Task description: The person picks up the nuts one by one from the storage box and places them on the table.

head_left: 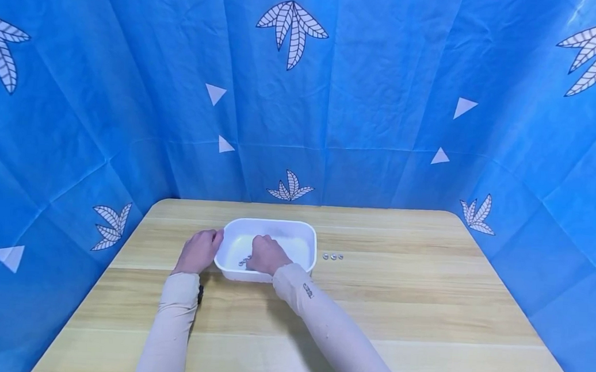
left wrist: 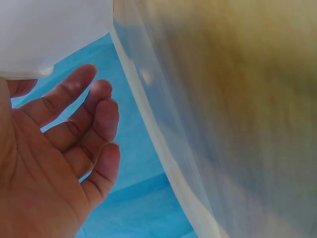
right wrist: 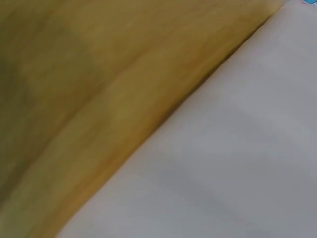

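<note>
Touching the white basin (head_left: pixel 294 233), left grip (head_left: pixel 200 250) spreads loosely; hold unclear in right grip (head_left: pixel 268 255).

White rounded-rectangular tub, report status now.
Left hand against tub. Right hand inside, grip unclear. Small silvery metallic pieces beside right hand. Nothing visibly blocking.

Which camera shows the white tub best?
The head view: most of the white tub shows, inside included. Left wrist catches only part of it; right wrist, apparently just one plain, blurry side.
</note>
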{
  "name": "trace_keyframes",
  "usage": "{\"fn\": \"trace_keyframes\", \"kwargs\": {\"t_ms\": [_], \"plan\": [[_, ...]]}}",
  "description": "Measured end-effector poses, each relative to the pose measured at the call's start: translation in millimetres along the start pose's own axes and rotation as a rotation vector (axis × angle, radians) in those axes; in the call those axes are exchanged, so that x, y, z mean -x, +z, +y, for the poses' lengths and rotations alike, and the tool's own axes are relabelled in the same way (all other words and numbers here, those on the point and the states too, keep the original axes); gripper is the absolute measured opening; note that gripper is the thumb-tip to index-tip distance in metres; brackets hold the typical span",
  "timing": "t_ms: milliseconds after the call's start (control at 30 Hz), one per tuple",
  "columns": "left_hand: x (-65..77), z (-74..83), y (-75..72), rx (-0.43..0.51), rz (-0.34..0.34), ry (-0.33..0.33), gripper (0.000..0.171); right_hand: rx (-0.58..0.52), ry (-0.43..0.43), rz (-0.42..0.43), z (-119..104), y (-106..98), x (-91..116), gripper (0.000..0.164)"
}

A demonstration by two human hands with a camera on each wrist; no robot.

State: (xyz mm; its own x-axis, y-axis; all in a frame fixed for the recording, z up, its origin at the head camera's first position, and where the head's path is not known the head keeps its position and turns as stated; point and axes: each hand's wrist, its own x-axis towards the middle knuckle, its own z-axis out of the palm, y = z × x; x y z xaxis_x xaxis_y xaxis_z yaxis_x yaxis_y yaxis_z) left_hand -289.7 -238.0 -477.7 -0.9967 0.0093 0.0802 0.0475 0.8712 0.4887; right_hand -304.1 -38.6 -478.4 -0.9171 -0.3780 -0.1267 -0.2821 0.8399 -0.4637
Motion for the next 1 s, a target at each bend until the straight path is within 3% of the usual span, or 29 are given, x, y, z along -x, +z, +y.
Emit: {"fn": "trace_keyframes", "kwargs": {"t_ms": [200, 433, 700, 1000], "plan": [[-0.3, 0.3, 0.5, -0.002, -0.009, -0.018, 0.061, 0.036, -0.013, 0.019, -0.4, -1.3, 2.1, 0.025], [-0.9, 1.7, 0.3, 0.008, -0.016, -0.016, 0.061, 0.014, 0.029, 0.017, -0.9, -5.4, 5.7, 0.034], [-2.1, 0.6, -0.2, 0.003, -0.013, -0.014, 0.061, 0.069, -0.005, 0.021, 0.8, -4.9, 4.6, 0.021], [-2.1, 1.7, -1.1, 0.007, -0.021, -0.027, 0.06, 0.019, -0.051, -0.004, 1.0, -5.1, 3.4, 0.007]]}}
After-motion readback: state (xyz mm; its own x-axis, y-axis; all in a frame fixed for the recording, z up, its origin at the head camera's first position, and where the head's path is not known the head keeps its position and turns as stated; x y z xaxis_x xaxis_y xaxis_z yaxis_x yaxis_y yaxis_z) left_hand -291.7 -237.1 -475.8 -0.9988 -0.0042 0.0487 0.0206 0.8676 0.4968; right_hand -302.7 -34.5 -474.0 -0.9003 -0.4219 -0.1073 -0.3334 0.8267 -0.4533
